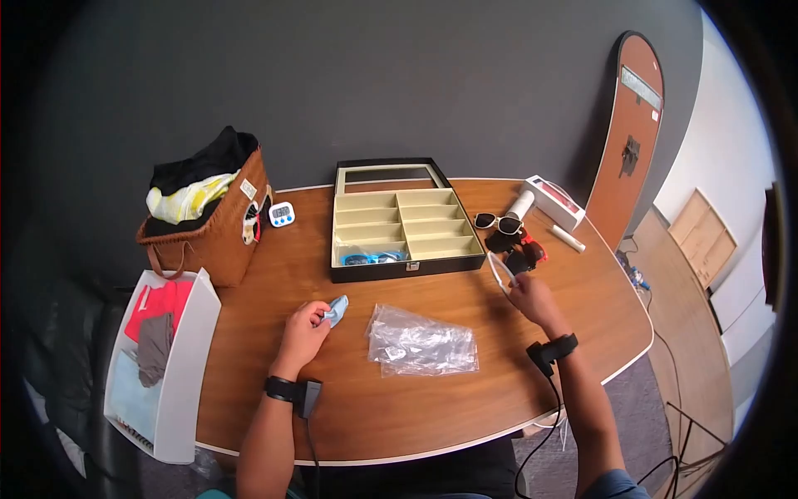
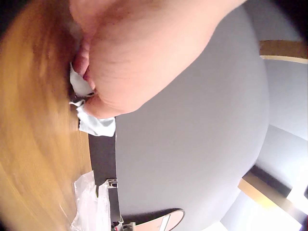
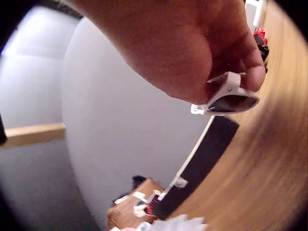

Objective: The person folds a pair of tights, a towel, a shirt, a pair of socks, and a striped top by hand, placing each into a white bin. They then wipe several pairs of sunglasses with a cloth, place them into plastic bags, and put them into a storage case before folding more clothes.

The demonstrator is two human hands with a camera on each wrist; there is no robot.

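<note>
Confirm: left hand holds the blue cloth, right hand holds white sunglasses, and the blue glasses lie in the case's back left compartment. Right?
Not quite: the head view shows the blue glasses in the front left compartment of the case, nearest the person. The left hand does hold the blue cloth, and the right hand the white sunglasses.

Across the top of the head view, plain dark gray wall [image 1: 399, 91]; at upper right, a tall, round-topped brown panel [image 1: 619, 195] with black edging, then white wall [image 1: 731, 96] in brighter light. At right, pale wood flooring [image 1: 698, 358]; toward lower right, gray carpet [image 1: 640, 407]. Through the middle, a wood-grain tabletop [image 1: 243, 366] edged in white. In the left wrist view, wooden trim [image 2: 284, 49] at upper right, bright glare [image 2: 276, 211] at lower right.
</note>
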